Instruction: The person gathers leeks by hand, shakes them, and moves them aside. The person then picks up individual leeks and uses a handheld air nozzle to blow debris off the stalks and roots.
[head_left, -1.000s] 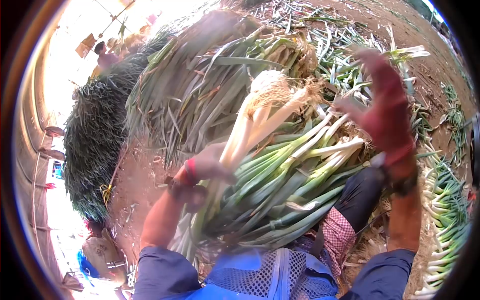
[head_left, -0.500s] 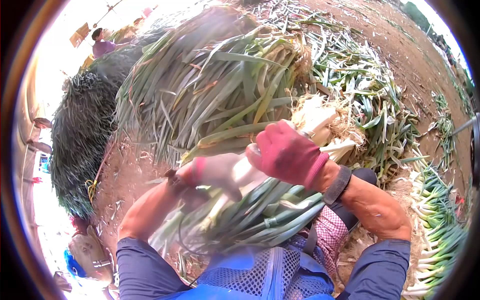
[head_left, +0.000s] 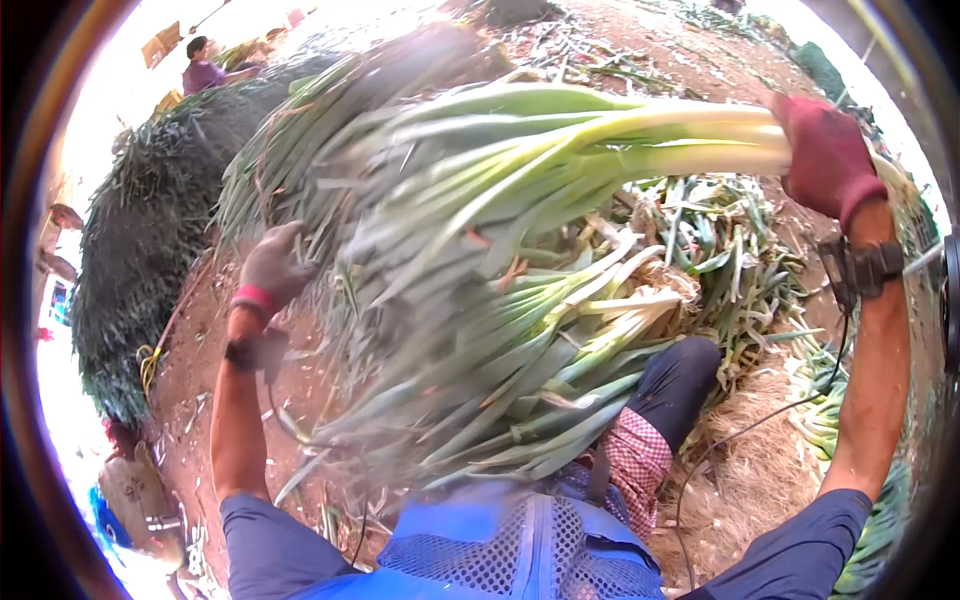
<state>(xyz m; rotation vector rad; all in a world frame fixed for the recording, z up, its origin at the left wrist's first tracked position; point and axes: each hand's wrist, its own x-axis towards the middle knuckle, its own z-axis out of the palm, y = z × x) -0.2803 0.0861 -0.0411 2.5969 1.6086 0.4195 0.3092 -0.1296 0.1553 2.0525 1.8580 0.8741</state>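
Note:
A bunch of leeks [head_left: 690,135] with pale stalks is gripped near its root end by my right hand [head_left: 825,155], in a red glove. Its green leaves fan out leftwards, blurred by motion. At the left, my left hand [head_left: 277,262], in a grey-and-red glove, is beside the leaf tips with nothing visible in it; its fingers are smeared. Below the raised bunch, more leeks [head_left: 560,370] lie over my lap, their roots to the right.
A big pile of leeks [head_left: 300,130] stands ahead, with a dark green heap [head_left: 140,260] at the left. Leaf scraps [head_left: 730,240] cover the ground at the right. A person [head_left: 203,72] is at the upper left. A cable [head_left: 740,432] runs from my right wrist.
My hands have moved apart, the left one out to the left and the right one up and to the right. A bunch of leeks is now raised in my right hand.

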